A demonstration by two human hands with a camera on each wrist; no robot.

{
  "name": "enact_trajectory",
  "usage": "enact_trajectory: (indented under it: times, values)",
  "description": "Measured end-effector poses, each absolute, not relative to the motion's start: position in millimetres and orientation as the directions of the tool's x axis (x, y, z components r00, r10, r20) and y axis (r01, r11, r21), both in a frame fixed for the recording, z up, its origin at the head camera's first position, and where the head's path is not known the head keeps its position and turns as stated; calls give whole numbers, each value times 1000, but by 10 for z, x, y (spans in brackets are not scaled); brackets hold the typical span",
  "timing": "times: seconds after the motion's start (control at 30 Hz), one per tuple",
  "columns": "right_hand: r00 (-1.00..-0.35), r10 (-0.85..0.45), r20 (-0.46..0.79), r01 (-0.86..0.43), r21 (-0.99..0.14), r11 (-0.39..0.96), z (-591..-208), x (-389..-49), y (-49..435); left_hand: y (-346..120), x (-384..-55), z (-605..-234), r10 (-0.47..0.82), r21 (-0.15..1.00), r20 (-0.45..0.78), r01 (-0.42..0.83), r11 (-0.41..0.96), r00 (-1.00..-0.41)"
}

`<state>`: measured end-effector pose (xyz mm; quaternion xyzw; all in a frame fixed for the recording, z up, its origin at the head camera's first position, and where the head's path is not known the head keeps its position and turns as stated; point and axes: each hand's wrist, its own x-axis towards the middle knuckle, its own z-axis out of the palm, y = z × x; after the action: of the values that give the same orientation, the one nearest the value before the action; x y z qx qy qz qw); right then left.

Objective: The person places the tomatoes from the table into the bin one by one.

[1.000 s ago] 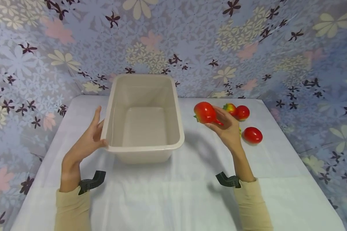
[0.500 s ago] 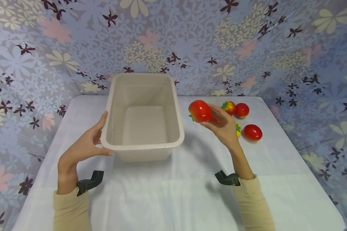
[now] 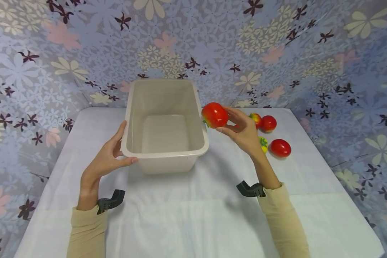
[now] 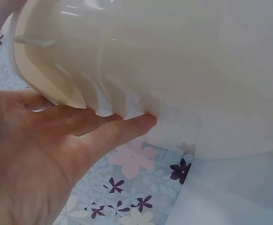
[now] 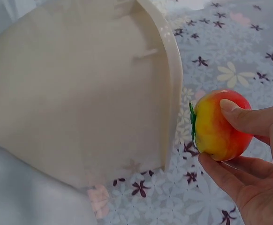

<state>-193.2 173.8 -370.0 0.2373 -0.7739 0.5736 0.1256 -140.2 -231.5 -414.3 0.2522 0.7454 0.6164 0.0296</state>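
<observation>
Head view: left hand [image 3: 108,157] grasps the near-left corner of a smooth, rounded-rectangular beige bin [image 3: 166,164]; right hand [image 3: 244,133] pinches a glossy, round red fruit [image 3: 214,115] beside its right rim [image 3: 204,139]. Left wrist view: fingertips [image 4: 149,120] touch the shiny wall [image 4: 188,70] near the rim. Right wrist view: fruit sits apart from rim, yellow around a green leafy calyx [image 5: 193,121].

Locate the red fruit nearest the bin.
In the head view, the red fruit is just right of center, held by the right hand beside the right rim of the beige bin.
</observation>
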Motion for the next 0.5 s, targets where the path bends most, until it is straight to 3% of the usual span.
enact_trajectory:
  times: [0.33,0.5]
  values:
    - [-851,-292,436,-505,-831,233,-3719,-1981,1473,-2256,-1409,-4125,382,940,199,287,187,-902]
    - [-848,-303,434,-512,-819,259,-3736,-2021,1328,-2279,-1412,-4158,351,931,244,320,177,-904]
